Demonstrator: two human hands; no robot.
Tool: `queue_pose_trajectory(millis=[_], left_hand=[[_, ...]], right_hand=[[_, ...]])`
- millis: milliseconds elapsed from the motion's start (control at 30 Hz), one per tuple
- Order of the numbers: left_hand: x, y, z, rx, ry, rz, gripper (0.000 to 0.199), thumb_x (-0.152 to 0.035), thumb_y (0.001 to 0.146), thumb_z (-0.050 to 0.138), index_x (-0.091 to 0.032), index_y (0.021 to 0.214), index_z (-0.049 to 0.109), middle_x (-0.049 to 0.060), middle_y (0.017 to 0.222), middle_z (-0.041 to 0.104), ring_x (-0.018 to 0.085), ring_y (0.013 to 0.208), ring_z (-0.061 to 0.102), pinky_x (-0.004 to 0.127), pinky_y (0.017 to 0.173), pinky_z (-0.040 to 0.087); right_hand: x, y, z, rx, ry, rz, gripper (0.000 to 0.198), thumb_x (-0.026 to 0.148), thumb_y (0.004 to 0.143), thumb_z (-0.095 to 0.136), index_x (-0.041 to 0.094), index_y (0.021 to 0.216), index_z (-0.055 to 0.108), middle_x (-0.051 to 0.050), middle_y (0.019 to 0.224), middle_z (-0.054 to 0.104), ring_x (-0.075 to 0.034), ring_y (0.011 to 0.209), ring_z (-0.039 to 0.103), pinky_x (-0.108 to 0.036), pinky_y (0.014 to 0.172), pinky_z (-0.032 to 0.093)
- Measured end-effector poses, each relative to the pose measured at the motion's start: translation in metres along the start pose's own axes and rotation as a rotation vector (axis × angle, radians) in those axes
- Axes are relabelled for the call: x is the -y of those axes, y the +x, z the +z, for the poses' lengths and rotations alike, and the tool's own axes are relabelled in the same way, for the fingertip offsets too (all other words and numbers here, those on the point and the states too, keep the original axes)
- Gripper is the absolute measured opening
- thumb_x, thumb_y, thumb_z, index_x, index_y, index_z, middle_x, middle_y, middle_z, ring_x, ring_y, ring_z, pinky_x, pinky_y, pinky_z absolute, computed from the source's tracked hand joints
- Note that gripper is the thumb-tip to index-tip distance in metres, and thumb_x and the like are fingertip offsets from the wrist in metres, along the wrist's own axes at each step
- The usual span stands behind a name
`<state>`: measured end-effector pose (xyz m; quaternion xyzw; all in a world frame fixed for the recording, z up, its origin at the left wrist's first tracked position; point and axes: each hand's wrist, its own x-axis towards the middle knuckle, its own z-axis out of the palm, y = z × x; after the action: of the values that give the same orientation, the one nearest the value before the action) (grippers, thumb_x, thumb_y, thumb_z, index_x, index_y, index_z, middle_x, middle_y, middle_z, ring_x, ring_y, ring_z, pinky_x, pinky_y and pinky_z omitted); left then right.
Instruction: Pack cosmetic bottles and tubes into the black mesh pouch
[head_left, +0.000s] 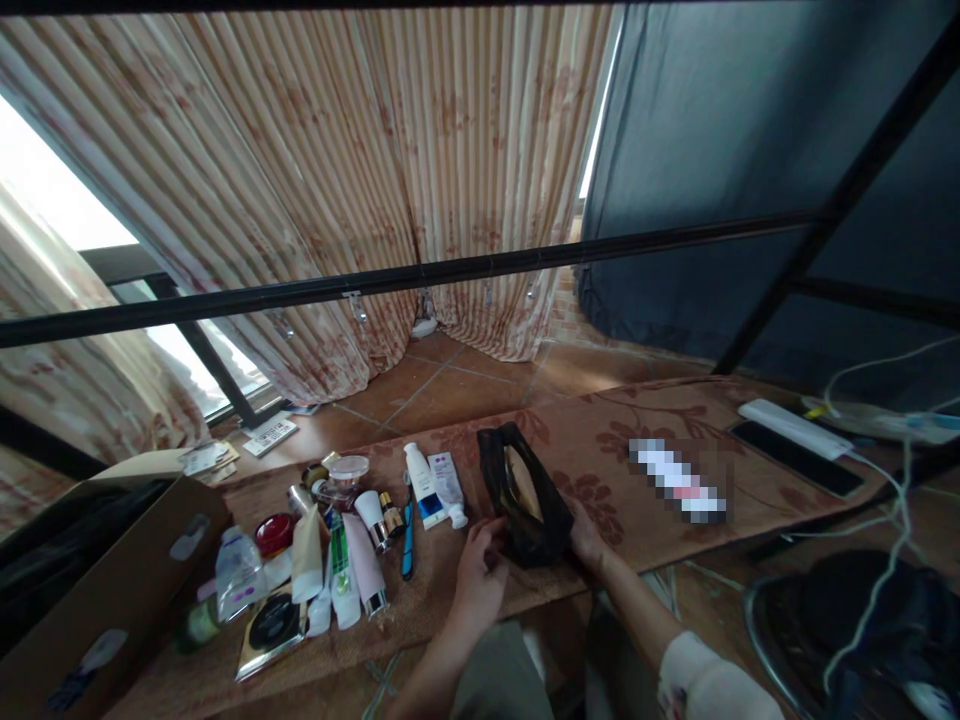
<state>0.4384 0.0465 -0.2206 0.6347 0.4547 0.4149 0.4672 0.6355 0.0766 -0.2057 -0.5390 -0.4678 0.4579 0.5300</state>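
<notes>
A black pouch (556,520) stands with its top gaping on the cloth-covered table, and something beige shows inside it. My left hand (481,568) is at its lower left corner, with the fingers curled against the dark fabric. On the other side my right hand (588,540) grips the right edge, its fingertips partly hidden behind the pouch. Left of the pouch lie a white tube with a blue end (424,485), a grey-white tube (447,486) and a blue toothbrush (407,540).
Several tubes and cosmetics crowd the left, among them a pink tube (363,560), a gold compact (271,630) and a clear bottle (238,575). A cardboard box (112,590) stands far left. A white power strip (795,428) and a dark phone (799,460) lie right. A black rail (465,272) crosses behind.
</notes>
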Motion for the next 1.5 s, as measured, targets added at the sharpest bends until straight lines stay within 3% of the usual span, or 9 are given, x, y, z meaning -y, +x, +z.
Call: queue_pose_trajectory(millis=[133, 300, 533, 733, 900, 1067, 1167, 1333, 1500], left_hand=[[-0.008, 0.015, -0.005, -0.101, -0.061, 0.016, 0.057, -0.012, 0.078, 0.047, -0.023, 0.134, 0.046, 0.007, 0.136, 0.049, 0.022, 0.127, 0.046, 0.039, 0.104, 0.041], [-0.024, 0.025, -0.001, -0.061, 0.114, 0.166, 0.068, -0.004, 0.075, 0.045, -0.025, 0.140, 0.042, 0.005, 0.150, 0.035, 0.021, 0.141, 0.027, 0.042, 0.118, 0.019], [-0.004, 0.013, 0.001, -0.027, 0.172, 0.109, 0.062, 0.002, 0.070, 0.044, -0.024, 0.124, 0.058, 0.006, 0.144, 0.040, 0.022, 0.136, 0.037, 0.044, 0.114, 0.029], [0.001, 0.008, -0.004, 0.035, 0.131, 0.082, 0.073, -0.005, 0.068, 0.056, -0.022, 0.138, 0.040, 0.007, 0.132, 0.053, 0.021, 0.121, 0.051, 0.041, 0.106, 0.041], [-0.007, 0.006, 0.000, 0.011, 0.254, 0.102, 0.080, -0.009, 0.064, 0.061, -0.018, 0.140, 0.035, 0.010, 0.141, 0.044, 0.025, 0.129, 0.044, 0.042, 0.109, 0.036], [-0.007, 0.005, 0.001, 0.050, 0.310, 0.140, 0.085, -0.007, 0.062, 0.060, -0.017, 0.142, 0.032, 0.012, 0.143, 0.039, 0.027, 0.134, 0.038, 0.044, 0.113, 0.032], [-0.006, 0.005, 0.001, 0.060, 0.356, 0.155, 0.088, -0.010, 0.062, 0.061, -0.015, 0.144, 0.027, 0.014, 0.144, 0.036, 0.028, 0.136, 0.034, 0.046, 0.114, 0.029], [-0.008, 0.004, 0.002, 0.061, 0.347, 0.163, 0.088, -0.013, 0.063, 0.064, -0.016, 0.143, 0.028, 0.014, 0.145, 0.036, 0.028, 0.136, 0.034, 0.047, 0.114, 0.030], [-0.009, 0.002, 0.007, 0.011, 0.343, 0.076, 0.088, -0.016, 0.062, 0.069, -0.019, 0.142, 0.032, 0.013, 0.144, 0.038, 0.030, 0.133, 0.038, 0.048, 0.112, 0.032]], right_hand=[[0.003, -0.007, -0.003, -0.001, -0.006, -0.012, 0.057, 0.067, 0.075, 0.056, 0.018, 0.096, 0.074, -0.008, 0.089, 0.073, -0.028, 0.095, 0.063, -0.043, 0.095, 0.044], [0.003, -0.012, -0.005, -0.014, -0.028, -0.002, 0.056, 0.065, 0.075, 0.056, 0.017, 0.096, 0.074, -0.007, 0.084, 0.073, -0.026, 0.089, 0.064, -0.041, 0.091, 0.046], [-0.006, -0.009, -0.005, -0.017, -0.050, 0.000, 0.052, 0.060, 0.075, 0.059, 0.015, 0.098, 0.073, -0.006, 0.085, 0.073, -0.025, 0.086, 0.065, -0.040, 0.088, 0.048], [-0.006, -0.020, -0.005, -0.051, -0.089, 0.001, 0.046, 0.053, 0.077, 0.059, 0.016, 0.101, 0.072, -0.009, 0.095, 0.073, -0.027, 0.095, 0.064, -0.039, 0.090, 0.047], [-0.012, -0.052, -0.007, -0.181, -0.163, 0.023, 0.042, 0.049, 0.078, 0.057, 0.017, 0.102, 0.069, -0.011, 0.105, 0.070, -0.028, 0.101, 0.061, -0.041, 0.094, 0.043], [-0.018, -0.087, -0.003, -0.264, -0.250, 0.076, 0.036, 0.051, 0.080, 0.055, 0.019, 0.089, 0.067, -0.007, 0.082, 0.070, -0.023, 0.076, 0.062, -0.032, 0.071, 0.047], [-0.019, -0.098, 0.007, -0.238, -0.255, 0.119, 0.035, 0.052, 0.080, 0.055, 0.019, 0.084, 0.065, -0.005, 0.070, 0.066, -0.020, 0.065, 0.058, -0.029, 0.062, 0.044], [-0.017, -0.102, 0.024, -0.202, -0.228, 0.143, 0.037, 0.052, 0.078, 0.058, 0.018, 0.090, 0.067, -0.008, 0.080, 0.070, -0.022, 0.073, 0.062, -0.030, 0.066, 0.045], [-0.014, -0.098, 0.027, -0.147, -0.188, 0.181, 0.038, 0.056, 0.076, 0.061, 0.018, 0.080, 0.066, -0.006, 0.074, 0.069, -0.020, 0.069, 0.060, -0.029, 0.065, 0.044]])
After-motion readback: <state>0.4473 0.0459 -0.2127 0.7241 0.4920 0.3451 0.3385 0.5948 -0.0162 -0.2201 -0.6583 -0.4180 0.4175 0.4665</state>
